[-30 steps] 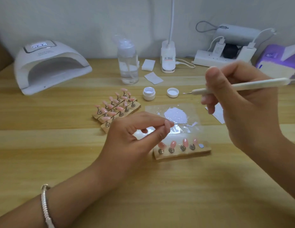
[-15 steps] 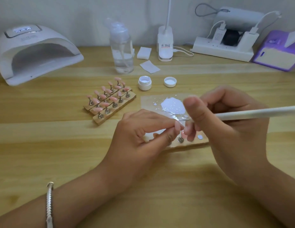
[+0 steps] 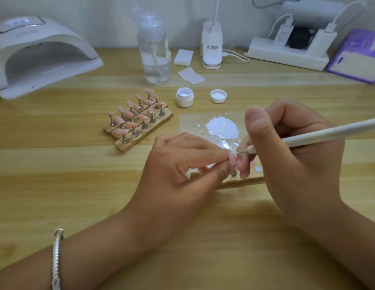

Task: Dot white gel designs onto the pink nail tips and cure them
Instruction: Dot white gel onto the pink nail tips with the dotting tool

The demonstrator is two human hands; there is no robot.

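- Head view: the left hand (image 3: pixel 182 170) has thumb and forefinger pinched on a small pink nail tip (image 3: pixel 232 159). It is hard to separate from a fingernail, so that is our read.
- The right hand (image 3: pixel 293 155) is wrapped round a white dotting pen (image 3: pixel 329 132) in a writing hold.
- Key relation: the nail tip sits between the two hands, just left of the right fingertips. The pen's long axis runs from upper right down to lower left, with the metal point aimed left at the tip.
- Point and tip are touching or a hair apart; we cannot tell which.
- We judge the coming dot needs only a tiny move of the right hand while the left steadies.
- The white gel puddle (image 3: pixel 222 128) on clear film lies just behind the hands. The curing lamp (image 3: pixel 42 53) sits far left, well apart.
- The rack of pink tips (image 3: pixel 138 120) stands left of the film.
- Hidden: the wooden strip (image 3: pixel 241 181) is mostly under both hands, and we cannot count its tips.
- Gel on the pen point is too small to see, and the pen's rear end is cut off at the right edge.
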